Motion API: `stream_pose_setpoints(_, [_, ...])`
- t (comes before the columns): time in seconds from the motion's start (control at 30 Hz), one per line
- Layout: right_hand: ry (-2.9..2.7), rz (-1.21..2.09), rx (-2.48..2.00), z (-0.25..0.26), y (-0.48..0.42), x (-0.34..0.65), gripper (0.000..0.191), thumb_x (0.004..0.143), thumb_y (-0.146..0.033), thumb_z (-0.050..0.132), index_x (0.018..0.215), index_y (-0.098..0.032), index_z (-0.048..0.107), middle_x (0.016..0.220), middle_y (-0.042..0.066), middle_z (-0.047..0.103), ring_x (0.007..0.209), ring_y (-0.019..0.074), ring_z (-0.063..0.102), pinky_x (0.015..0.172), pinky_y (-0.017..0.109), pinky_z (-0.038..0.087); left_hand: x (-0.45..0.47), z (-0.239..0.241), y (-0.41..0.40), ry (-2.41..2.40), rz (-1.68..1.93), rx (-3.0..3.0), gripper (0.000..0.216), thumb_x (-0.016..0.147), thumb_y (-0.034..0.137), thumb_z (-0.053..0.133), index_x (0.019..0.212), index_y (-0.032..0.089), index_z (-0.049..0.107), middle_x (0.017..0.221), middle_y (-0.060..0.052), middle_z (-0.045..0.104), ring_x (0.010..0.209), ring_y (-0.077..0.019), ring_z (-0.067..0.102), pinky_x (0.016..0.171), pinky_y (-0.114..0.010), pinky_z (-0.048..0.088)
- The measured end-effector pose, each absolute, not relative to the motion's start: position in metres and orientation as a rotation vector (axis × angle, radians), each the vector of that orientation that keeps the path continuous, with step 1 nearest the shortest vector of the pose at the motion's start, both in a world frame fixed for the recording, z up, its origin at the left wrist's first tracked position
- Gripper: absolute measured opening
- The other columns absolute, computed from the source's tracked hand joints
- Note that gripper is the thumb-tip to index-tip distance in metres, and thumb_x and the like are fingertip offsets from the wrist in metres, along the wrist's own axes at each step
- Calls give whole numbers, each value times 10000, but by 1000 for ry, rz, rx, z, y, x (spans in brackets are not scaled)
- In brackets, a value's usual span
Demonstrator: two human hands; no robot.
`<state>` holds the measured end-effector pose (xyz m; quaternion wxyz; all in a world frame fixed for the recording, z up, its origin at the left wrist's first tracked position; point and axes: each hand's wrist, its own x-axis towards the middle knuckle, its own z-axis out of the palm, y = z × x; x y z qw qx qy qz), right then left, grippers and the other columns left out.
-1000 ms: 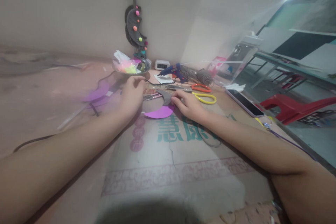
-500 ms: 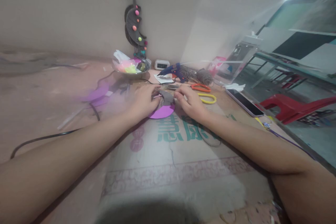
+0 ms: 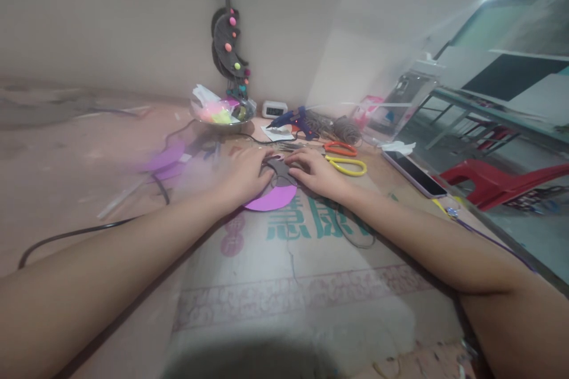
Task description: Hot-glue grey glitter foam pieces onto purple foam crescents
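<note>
A purple sheet piece with a rounded edge (image 3: 272,200), partly covered by a grey cord-wrapped layer (image 3: 281,173), lies between my hands on the cardboard. My left hand (image 3: 249,176) grips its left side, the thumb pressing on the grey part. From the right, my right hand (image 3: 315,173) holds the grey part with bent fingers and thumb. The far edge of the piece is hidden behind the fingers. A loose grey cord (image 3: 351,238) curves out under my right forearm.
Yellow-handled scissors (image 3: 353,166) and orange-handled scissors (image 3: 341,148) lie just beyond my right hand. Behind them are a blue glue gun (image 3: 299,121), grey cord (image 3: 345,130), a white clock (image 3: 274,109) and a bowl (image 3: 224,124). A phone (image 3: 413,173) lies right; purple pieces (image 3: 164,160) lie left.
My right hand has moved left onto the grey part, from just beside it. The purple piece has shifted slightly toward me and turned, showing more of the grey layer.
</note>
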<state>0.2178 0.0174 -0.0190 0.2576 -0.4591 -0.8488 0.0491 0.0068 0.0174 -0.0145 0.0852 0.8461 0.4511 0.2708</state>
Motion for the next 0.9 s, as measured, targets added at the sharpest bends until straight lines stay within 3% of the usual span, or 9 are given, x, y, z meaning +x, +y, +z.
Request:
stream_pose_setpoints(0.73, [-2315,148,-1198,-16,12,214,302,863,-338,562,1120,-198,638,1107,98,601,1081,238,543,961,412,406,4,-14,18,1314,937,2524,273,824,262,540,1069,207,647,1077,-78,664,1063,-272,558,938,-425,397])
stream_pose_setpoints(0.9, [-2230,236,-1181,-16,14,214,200,839,-309,572,931,-157,664,1048,103,622,1016,218,571,928,381,421,3,-9,15,1272,1133,2470,225,836,269,535,1023,199,640,1029,-64,640,1024,-243,556,919,-394,402])
